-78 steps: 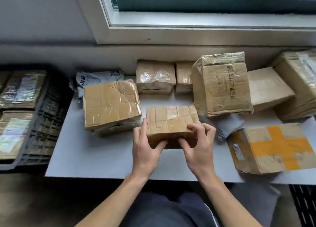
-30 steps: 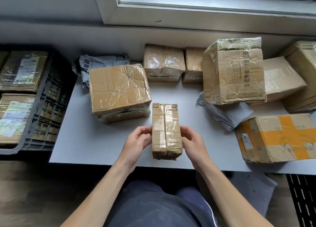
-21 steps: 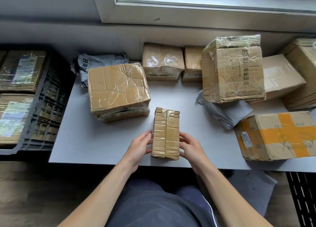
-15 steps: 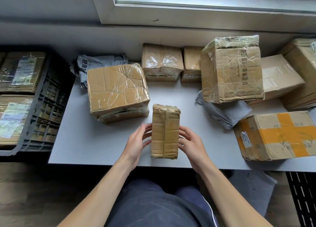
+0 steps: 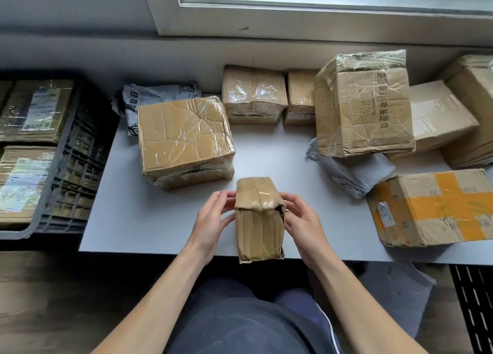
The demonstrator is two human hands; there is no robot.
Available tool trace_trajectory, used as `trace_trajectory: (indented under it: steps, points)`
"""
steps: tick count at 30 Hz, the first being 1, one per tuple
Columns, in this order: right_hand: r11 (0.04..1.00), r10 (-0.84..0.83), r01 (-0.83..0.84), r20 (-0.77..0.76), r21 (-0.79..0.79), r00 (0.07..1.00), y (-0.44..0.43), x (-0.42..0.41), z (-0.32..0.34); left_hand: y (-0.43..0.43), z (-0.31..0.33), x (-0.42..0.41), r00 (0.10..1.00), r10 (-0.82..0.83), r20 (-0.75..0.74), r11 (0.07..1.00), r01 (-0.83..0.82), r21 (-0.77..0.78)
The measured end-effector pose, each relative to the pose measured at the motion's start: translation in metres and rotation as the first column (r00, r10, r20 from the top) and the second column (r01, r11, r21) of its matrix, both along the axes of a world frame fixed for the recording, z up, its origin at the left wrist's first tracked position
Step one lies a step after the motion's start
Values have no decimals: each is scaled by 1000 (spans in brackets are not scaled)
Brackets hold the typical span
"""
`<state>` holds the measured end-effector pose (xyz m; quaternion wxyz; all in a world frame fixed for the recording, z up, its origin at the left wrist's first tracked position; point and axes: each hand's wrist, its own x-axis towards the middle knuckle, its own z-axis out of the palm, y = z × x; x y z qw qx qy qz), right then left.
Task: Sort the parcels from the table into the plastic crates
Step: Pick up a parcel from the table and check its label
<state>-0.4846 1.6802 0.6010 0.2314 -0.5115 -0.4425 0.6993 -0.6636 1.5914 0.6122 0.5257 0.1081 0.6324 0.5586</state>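
Left hand [image 5: 213, 220] and right hand [image 5: 304, 225] grip a small taped parcel [image 5: 260, 231] at lower centre, apparently checking it; next comes a carry to the black crate [image 5: 80, 153], far left

small brown parcel [image 5: 260, 228], tape-wrapped, on end over the near edge of the table [image 5: 149, 220], held between left hand [image 5: 210, 220] and right hand [image 5: 304, 225]. bigger taped boxes [image 5: 184, 137] lie behind it. black plastic crate [image 5: 77, 167] at left holds two labelled parcels [image 5: 34, 111].
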Motion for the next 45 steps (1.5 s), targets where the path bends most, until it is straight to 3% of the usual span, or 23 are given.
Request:
trace_trajectory:
  steps: [4,7,12,18,24,29,33,37,42,45]
  points:
    - [996,-17,16,5,84,1000,-4,5,-4,-2,-1,2,999,49,22,997,-50,52]
    - [998,-34,33,5,49,999,-12,9,-9,-8,-6,7,998,61,9,997,-61,43]
    - [996,-51,53,31,-69,998,-24,10,-14,-18,-28,14,1000,-22,-14,994,21,-106]
    - [999,46,-45,87,-10,995,-23,5,-12,-21,-47,14,989,-145,40,958,150,-245]
    - [998,-3,9,77,-69,997,-18,6,-14,-23,-46,5,985,-74,156,994,86,-74]
    - [997,44,-29,203,-77,978,-15,15,-30,-27,-41,0,995,-57,-78,994,50,-96]
    - [998,49,-33,293,-59,955,-14,22,-35,-32,-49,9,965,-139,-221,983,108,-147]
    - [990,102,-69,283,-126,954,-20,28,-34,-37,-58,10,976,-126,-180,982,96,-164]
    - [930,309,-206,348,-304,885,-24,31,-16,-32,-53,17,996,-69,-64,963,50,-264]
    - [955,288,-224,427,-195,857,-13,22,-14,-27,-48,23,995,-88,37,950,95,-298]
